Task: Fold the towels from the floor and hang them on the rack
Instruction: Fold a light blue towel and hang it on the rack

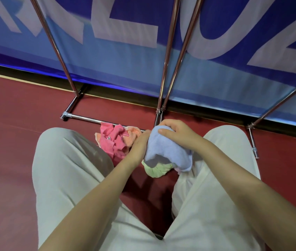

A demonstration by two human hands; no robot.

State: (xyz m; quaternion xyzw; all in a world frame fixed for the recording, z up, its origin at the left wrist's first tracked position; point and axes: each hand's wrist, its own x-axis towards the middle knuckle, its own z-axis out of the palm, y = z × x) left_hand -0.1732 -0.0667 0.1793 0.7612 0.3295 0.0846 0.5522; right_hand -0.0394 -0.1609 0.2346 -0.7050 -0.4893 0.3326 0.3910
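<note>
A light blue towel (167, 151) is bunched up between my knees, lifted off the red floor. My right hand (178, 132) grips it from above, fingers curled over its top. My left hand (140, 144) holds its left edge, with the fingers hidden behind the cloth. Under the blue towel a pale green towel (157, 170) hangs or lies crumpled. A pink towel (114, 140) and an orange towel (132, 135) lie in a heap on the floor against the bottom bar of the chrome rack (87, 119).
The rack's slanted chrome legs (168, 51) rise in front of me, and another foot bar (253, 142) stands at the right. Behind it hangs a blue banner (125, 60) with large pale letters. My knees in pale trousers (62, 160) flank the towels.
</note>
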